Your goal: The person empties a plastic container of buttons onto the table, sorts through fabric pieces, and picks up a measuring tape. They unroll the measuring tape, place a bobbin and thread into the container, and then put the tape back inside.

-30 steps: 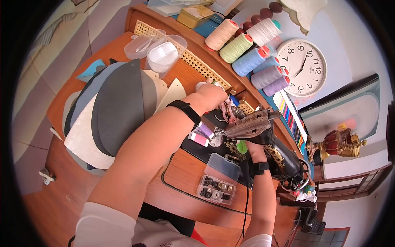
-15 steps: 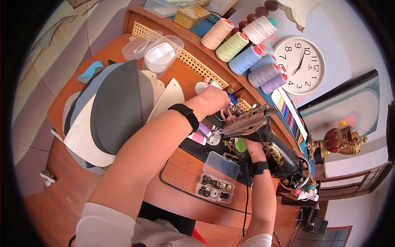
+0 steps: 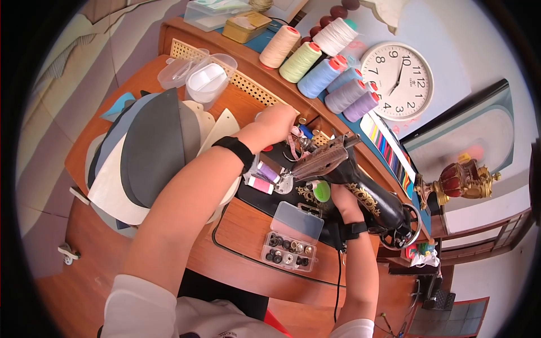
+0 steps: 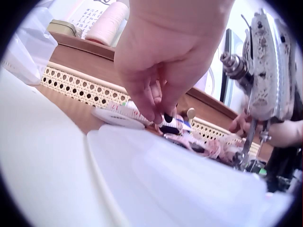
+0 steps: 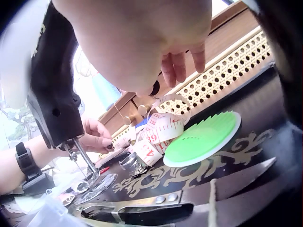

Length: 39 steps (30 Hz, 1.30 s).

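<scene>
The left hand (image 4: 170,56) has its thumb and fingers drawn close together, pointing down; whether anything is pinched between them cannot be told. The right hand (image 5: 137,42), palm down with fingers bent and a little apart, lies behind the black metal sewing machine (image 5: 52,85); its thumb is close above a pink-and-white printed measuring tape (image 5: 163,127), contact unclear. The tape is loosely looped beside a green ridged disc with a white rim (image 5: 203,142), between the hands and near the machine's steel needle fittings (image 5: 87,158). Because of its loose loops, a sideways pull could catch it on those fittings or nudge the disc. The pointed steel blade (image 5: 227,182) in the foreground could nick a low-swept right hand or wrist. Farther out, the purple thread spool (image 3: 267,172) is presumably prone to roll if the left forearm brushes it.
</scene>
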Available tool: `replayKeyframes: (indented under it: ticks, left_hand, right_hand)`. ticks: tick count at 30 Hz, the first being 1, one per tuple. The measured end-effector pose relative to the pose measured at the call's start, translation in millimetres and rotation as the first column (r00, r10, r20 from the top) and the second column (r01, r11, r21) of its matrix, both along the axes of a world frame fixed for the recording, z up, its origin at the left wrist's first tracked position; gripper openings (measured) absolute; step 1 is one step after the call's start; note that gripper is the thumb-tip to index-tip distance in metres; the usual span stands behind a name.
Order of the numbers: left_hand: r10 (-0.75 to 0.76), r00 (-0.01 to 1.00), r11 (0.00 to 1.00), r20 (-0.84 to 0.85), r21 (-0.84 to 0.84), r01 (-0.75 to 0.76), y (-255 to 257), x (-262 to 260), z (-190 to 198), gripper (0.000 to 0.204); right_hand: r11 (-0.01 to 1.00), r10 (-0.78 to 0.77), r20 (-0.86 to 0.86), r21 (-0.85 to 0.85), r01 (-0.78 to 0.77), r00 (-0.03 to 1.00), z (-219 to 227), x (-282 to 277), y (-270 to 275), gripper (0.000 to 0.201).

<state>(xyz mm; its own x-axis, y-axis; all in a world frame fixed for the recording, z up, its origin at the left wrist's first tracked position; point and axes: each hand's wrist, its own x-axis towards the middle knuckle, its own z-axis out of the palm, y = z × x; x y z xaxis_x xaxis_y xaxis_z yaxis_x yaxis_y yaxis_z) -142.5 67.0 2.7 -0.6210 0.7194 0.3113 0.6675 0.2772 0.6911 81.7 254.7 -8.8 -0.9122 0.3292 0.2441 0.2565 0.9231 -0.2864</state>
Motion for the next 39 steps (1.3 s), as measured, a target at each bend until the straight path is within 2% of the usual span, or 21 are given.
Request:
replayKeyframes:
  ticks: [1,3,4,5,7,8,9,11,13,15,16,18,19,21,24,26,29,31,36,39]
  left_hand:
    - [-0.006,1.0,1.0,-0.008,0.0,0.006,-2.9,-1.4,4.3,0.007]
    - [-0.035,0.999,0.998,-0.032,-0.051,0.033,-10.8,-2.6,14.2,0.006]
    - [-0.048,0.999,0.996,-0.017,-0.074,0.046,-13.7,-2.4,21.2,0.008]
    - [-0.058,0.998,0.995,-0.023,-0.08,0.056,-18.0,-1.3,26.7,0.008]
    - [-0.104,0.994,0.969,-0.038,-0.228,0.093,-31.1,4.3,40.2,0.008]
    - [-0.104,0.991,0.967,-0.081,-0.24,0.081,-36.6,8.9,44.5,0.007]
    - [-0.121,0.989,0.964,-0.086,-0.249,0.097,-43.5,15.4,51.2,0.007]
    - [-0.179,0.983,0.936,-0.033,-0.312,0.161,-56.9,28.6,66.5,0.007]
    - [-0.223,0.975,0.922,-0.005,-0.326,0.209,-66.0,43.9,74.9,0.007]
    - [-0.325,0.943,0.894,-0.069,-0.349,0.282,-78.2,66.0,81.5,0.007]
    - [-0.334,0.939,0.89,-0.076,-0.355,0.287,-83.7,78.8,84.8,0.007]
    - [-0.461,0.888,0.822,0.013,-0.371,0.432,-95.2,105.8,88.6,0.009]
    - [-0.463,0.883,0.804,0.082,-0.381,0.457,-100.0,120.1,91.1,0.009]
    - [-0.595,0.803,0.744,0.047,-0.345,0.572,-103.5,139.9,82.5,0.009]
    - [-0.667,0.742,0.688,0.063,-0.329,0.646,-100.9,165.5,71.1,0.008]
    - [-0.651,0.757,0.697,0.055,-0.354,0.624,-98.5,175.6,65.1,0.008]
    - [-0.641,0.763,0.692,0.081,-0.367,0.621,-94.7,182.0,49.5,0.005]
    - [-0.602,0.794,0.682,0.082,-0.463,0.566,-95.8,183.8,43.5,0.004]
    - [-0.594,0.802,0.713,0.067,-0.417,0.563,-103.9,183.8,38.2,0.005]
    - [-0.558,0.827,0.723,0.076,-0.446,0.528,-104.2,184.5,33.3,0.006]
  right_hand:
    - [1.0,-0.006,-0.008,0.0,0.006,1.0,3.9,3.7,-4.6,0.036]
    - [0.983,-0.075,0.068,0.175,0.062,0.995,12.0,13.7,-18.6,0.033]
    - [0.986,-0.015,0.01,0.165,0.013,1.0,16.6,17.4,-26.6,0.031]
    - [0.995,-0.093,0.16,0.049,0.086,0.983,26.7,25.0,-32.5,0.031]
    - [0.998,-0.013,0.046,-0.062,0.015,0.999,31.9,36.6,-40.3,0.023]
    - [0.995,0.052,0.006,-0.089,-0.051,0.999,30.5,41.3,-39.4,0.017]
    - [0.984,0.168,-0.1,-0.038,-0.172,0.981,37.8,45.0,-48.6,0.013]
    - [0.967,0.256,-0.162,0.041,-0.253,0.953,47.8,55.2,-60.9,0.011]
    - [0.972,0.234,-0.172,0.062,-0.227,0.957,56.3,68.6,-76.3,0.009]
    - [0.979,0.152,-0.088,-0.123,-0.163,0.984,59.2,81.6,-87.6,0.01]
    - [0.973,0.145,-0.101,-0.168,-0.16,0.984,56.9,88.2,-92.2,0.01]
    - [0.945,0.171,-0.115,-0.263,-0.196,0.979,56.8,99.5,-105.3,0.011]
    - [0.927,0.189,-0.116,-0.306,-0.216,0.975,56.3,104.6,-112.1,0.011]
    - [0.905,0.236,-0.108,-0.337,-0.259,0.966,52.3,113.1,-121.8,0.013]
    - [0.877,0.252,-0.115,-0.393,-0.277,0.961,46.1,117.5,-136.6,0.012]
    - [0.881,0.361,-0.152,-0.268,-0.39,0.92,41.5,116.2,-145.0,0.013]
    - [0.86,0.369,-0.177,-0.308,-0.408,0.912,35.2,112.9,-157.9,0.014]
    - [0.855,0.374,-0.18,-0.312,-0.414,0.91,29.0,109.7,-161.0,0.013]
    - [0.821,0.246,-0.103,-0.507,-0.264,0.964,19.0,105.1,-166.7,0.01]
    - [0.797,0.235,-0.073,-0.556,-0.235,0.969,18.3,104.2,-169.0,0.009]
